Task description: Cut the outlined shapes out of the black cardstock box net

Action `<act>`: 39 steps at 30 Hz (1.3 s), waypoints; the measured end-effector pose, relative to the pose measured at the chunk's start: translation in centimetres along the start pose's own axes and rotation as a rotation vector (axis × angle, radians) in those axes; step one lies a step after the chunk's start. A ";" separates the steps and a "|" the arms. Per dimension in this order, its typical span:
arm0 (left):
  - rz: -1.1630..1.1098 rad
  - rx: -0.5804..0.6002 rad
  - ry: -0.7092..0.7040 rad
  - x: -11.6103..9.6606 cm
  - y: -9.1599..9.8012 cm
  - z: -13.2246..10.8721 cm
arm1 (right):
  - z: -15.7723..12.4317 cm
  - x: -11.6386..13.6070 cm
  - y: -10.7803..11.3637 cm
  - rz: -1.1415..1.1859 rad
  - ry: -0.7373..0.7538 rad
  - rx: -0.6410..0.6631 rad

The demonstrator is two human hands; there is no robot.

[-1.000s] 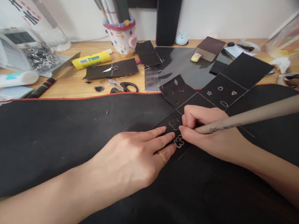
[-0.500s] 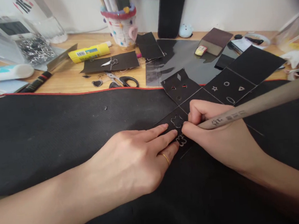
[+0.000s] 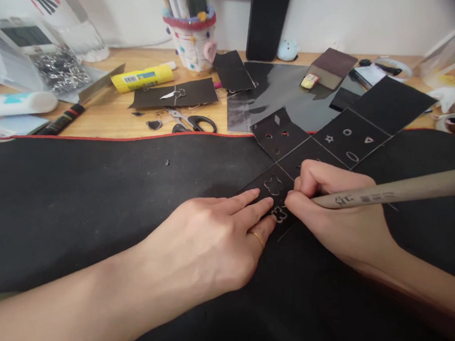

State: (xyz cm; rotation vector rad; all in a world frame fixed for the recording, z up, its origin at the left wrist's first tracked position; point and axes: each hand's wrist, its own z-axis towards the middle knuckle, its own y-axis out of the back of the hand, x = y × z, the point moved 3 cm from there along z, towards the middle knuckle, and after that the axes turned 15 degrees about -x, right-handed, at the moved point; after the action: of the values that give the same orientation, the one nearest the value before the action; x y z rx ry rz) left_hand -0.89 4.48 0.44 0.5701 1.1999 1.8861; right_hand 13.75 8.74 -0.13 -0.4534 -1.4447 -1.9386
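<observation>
Black card (image 3: 393,106), cross-shaped and divided by pale lines, lies on the black mat. My left hand (image 3: 217,239) rests flat on its near arm, fingers stretched and slightly apart, a ring on one. Just past those fingertips are two flower-like shapes, an upper one (image 3: 273,185) and a lower one (image 3: 280,214) with a thicker pale outline. My right hand (image 3: 336,204) is closed round a long grey pen-shaped tool (image 3: 414,188). Its thin tip points at the lower flower; whether it touches the card I cannot tell. Small shapes such as a star and a triangle mark other panels.
Beyond the mat's red edge lie scissors (image 3: 190,122), a yellow glue stick (image 3: 143,78), black card pieces (image 3: 201,91) and an eraser (image 3: 309,81). A decorated pen cup (image 3: 190,44) stands at the back. A marker (image 3: 64,119) and a bag of metal rings (image 3: 62,70) are left.
The grey tool's rear end has swung down toward me, and its tip has moved down to the lower flower. My left hand stays pressed on the card. The whole view has shifted slightly.
</observation>
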 end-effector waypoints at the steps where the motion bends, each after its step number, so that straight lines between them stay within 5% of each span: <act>1: -0.001 0.007 0.002 0.0 0.0 0.0 | 0.0 0.0 0.0 0.002 0.001 -0.001; 28: -0.042 -0.032 -0.008 0.3 -0.1 -0.3 | 0.1 0.4 0.0 -0.029 -0.035 -0.018; 31: -0.160 -0.055 0.102 1.5 0.1 -0.2 | 0.2 0.3 0.1 -0.006 -0.052 0.008; 34: -0.170 -0.105 0.370 3.0 0.4 0.4 | 0.2 0.2 0.2 -0.004 -0.071 0.048; 39: -0.206 -0.021 0.633 4.0 -0.3 2.1 | 0.2 0.1 0.2 0.004 -0.088 0.078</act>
State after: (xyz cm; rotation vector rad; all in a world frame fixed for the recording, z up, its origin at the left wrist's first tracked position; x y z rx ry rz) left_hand -1.53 8.98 0.96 -0.1868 1.5570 1.9531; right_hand 13.79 8.81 0.18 -0.5108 -1.5673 -1.8722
